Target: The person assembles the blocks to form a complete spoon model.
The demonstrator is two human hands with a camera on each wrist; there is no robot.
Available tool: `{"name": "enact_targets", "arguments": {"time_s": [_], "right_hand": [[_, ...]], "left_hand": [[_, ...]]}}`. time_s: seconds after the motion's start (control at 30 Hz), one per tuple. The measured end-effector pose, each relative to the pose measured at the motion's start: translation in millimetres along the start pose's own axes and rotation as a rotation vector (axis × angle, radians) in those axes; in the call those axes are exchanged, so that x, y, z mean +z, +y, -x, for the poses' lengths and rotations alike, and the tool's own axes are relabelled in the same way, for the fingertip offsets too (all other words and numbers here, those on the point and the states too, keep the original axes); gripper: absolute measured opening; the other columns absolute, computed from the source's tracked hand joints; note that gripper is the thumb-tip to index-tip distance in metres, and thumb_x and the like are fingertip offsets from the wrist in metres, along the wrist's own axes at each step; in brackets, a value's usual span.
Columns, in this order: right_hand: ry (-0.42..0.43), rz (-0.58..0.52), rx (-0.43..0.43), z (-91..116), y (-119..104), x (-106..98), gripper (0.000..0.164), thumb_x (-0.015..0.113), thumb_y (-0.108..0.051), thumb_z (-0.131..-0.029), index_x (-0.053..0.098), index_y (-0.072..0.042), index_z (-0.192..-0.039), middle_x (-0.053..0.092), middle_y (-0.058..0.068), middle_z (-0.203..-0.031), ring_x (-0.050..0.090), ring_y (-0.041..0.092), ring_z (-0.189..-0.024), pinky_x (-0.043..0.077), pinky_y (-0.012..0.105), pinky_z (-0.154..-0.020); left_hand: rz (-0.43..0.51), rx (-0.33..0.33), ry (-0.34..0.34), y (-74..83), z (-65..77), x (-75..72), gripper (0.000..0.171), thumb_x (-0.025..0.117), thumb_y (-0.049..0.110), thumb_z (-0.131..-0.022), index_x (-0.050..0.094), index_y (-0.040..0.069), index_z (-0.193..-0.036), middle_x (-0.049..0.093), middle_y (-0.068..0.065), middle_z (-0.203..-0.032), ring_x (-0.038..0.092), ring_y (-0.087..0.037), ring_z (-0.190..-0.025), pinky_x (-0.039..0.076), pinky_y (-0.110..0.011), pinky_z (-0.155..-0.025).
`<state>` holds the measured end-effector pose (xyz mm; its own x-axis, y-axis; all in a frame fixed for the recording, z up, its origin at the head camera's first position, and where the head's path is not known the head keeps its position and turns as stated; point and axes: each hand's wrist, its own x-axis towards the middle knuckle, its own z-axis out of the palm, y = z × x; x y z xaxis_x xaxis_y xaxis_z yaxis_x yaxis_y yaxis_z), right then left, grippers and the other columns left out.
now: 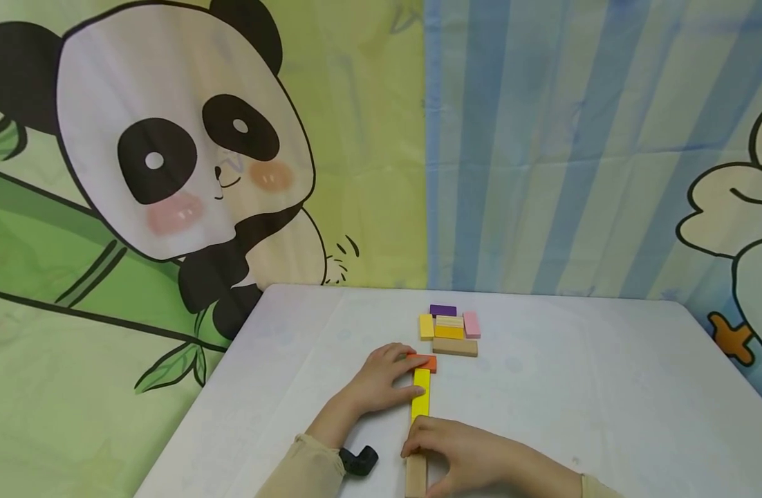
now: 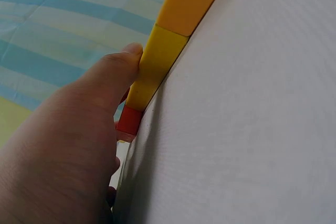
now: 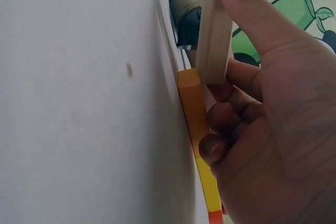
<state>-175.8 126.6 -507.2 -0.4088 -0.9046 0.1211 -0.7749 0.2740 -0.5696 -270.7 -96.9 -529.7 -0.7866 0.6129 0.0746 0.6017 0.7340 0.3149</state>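
Note:
In the head view my left hand (image 1: 381, 382) lies along a row of blocks, its fingers reaching onto a red-orange block (image 1: 429, 363) set crosswise at the far end. Its thumb touches the yellow block (image 1: 421, 394), seen too in the left wrist view. An orange block (image 3: 192, 100) follows the yellow one, mostly covered by my right hand (image 1: 465, 453) in the head view. That hand pinches a plain wooden block (image 3: 214, 40) lengthwise between thumb and fingers, at the near end of the row and raised beside the orange block.
Farther back on the white table (image 1: 574, 387) sits a cluster: a purple block (image 1: 443, 310), a pink block (image 1: 471, 324), a pale yellow block (image 1: 426, 327), an amber block (image 1: 449, 333) and a tan block (image 1: 455, 347). A black device (image 1: 359, 461) is at my left wrist.

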Motion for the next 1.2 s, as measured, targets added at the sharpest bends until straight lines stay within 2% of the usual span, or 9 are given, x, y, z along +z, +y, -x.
{"name": "enact_targets", "arguments": {"time_s": [0.13,0.3,0.5,0.8,0.93,1.0,1.07,1.2], "right_hand": [[0.006,0.07,-0.032,-1,0,3,0.048,0.064,-0.059,-0.089,0.056,-0.032,-0.128,0.05,-0.017,-0.119,0.05,-0.004,-0.107,0.047,0.019,-0.097],[0.008,0.174,-0.033,-2,1,6,0.05,0.06,-0.066,-0.087,0.057,-0.034,-0.125,0.048,-0.017,-0.111,0.049,-0.003,-0.1,0.046,0.017,-0.092],[-0.001,0.287,-0.045,-3,-1,7,0.054,0.054,-0.072,-0.087,0.056,-0.035,-0.126,0.045,-0.016,-0.109,0.045,-0.002,-0.095,0.044,0.015,-0.087],[-0.041,0.3,-0.027,-4,-5,4,0.053,0.053,-0.072,-0.087,0.055,-0.037,-0.127,0.044,-0.015,-0.107,0.043,-0.002,-0.092,0.042,0.013,-0.082],[-0.037,0.239,-0.003,-3,-2,2,0.058,0.057,-0.07,-0.086,0.053,-0.035,-0.133,0.046,-0.015,-0.109,0.045,-0.003,-0.091,0.042,0.013,-0.081],[-0.012,0.179,0.031,-1,2,-3,0.062,0.06,-0.068,-0.085,0.052,-0.033,-0.136,0.048,-0.014,-0.112,0.047,-0.002,-0.093,0.045,0.015,-0.082],[0.047,0.134,0.09,1,7,-10,0.061,0.063,-0.063,-0.086,0.053,-0.031,-0.136,0.049,-0.014,-0.117,0.05,-0.001,-0.097,0.048,0.019,-0.085],[0.252,0.065,0.275,9,26,-34,0.045,0.067,-0.049,-0.091,0.06,-0.026,-0.129,0.051,-0.01,-0.122,0.053,0.008,-0.096,0.049,0.024,-0.082]], "left_hand": [[0.0,0.001,0.006,1.1,0.1,-1.5,0.061,0.053,0.065,-0.091,0.037,0.049,-0.148,0.046,0.008,-0.146,0.036,-0.022,-0.142,0.025,-0.053,-0.12],[0.004,-0.008,-0.007,1.0,0.2,-2.0,0.061,0.052,0.067,-0.091,0.036,0.05,-0.148,0.045,0.008,-0.146,0.034,-0.022,-0.143,0.024,-0.053,-0.12],[-0.001,-0.001,-0.006,0.3,0.4,-1.8,0.061,0.052,0.067,-0.092,0.035,0.05,-0.148,0.045,0.009,-0.146,0.035,-0.022,-0.143,0.024,-0.054,-0.12],[0.001,-0.012,-0.013,-0.4,0.3,-0.5,0.061,0.051,0.068,-0.091,0.035,0.052,-0.147,0.045,0.01,-0.147,0.034,-0.02,-0.144,0.023,-0.052,-0.12],[0.005,-0.005,-0.006,-0.4,0.1,-0.3,0.061,0.051,0.068,-0.091,0.035,0.051,-0.147,0.045,0.01,-0.146,0.034,-0.02,-0.143,0.024,-0.053,-0.12],[0.004,0.002,-0.003,-0.2,-0.1,-0.1,0.06,0.051,0.068,-0.091,0.035,0.051,-0.147,0.045,0.01,-0.146,0.034,-0.021,-0.143,0.024,-0.053,-0.12],[-0.001,0.011,0.004,-0.2,-0.1,0.2,0.061,0.051,0.067,-0.091,0.036,0.05,-0.148,0.045,0.009,-0.146,0.035,-0.021,-0.143,0.025,-0.054,-0.119],[-0.018,0.023,0.015,-1.0,-0.3,1.0,0.06,0.051,0.067,-0.092,0.037,0.049,-0.148,0.046,0.009,-0.146,0.036,-0.021,-0.142,0.026,-0.054,-0.119]]}}
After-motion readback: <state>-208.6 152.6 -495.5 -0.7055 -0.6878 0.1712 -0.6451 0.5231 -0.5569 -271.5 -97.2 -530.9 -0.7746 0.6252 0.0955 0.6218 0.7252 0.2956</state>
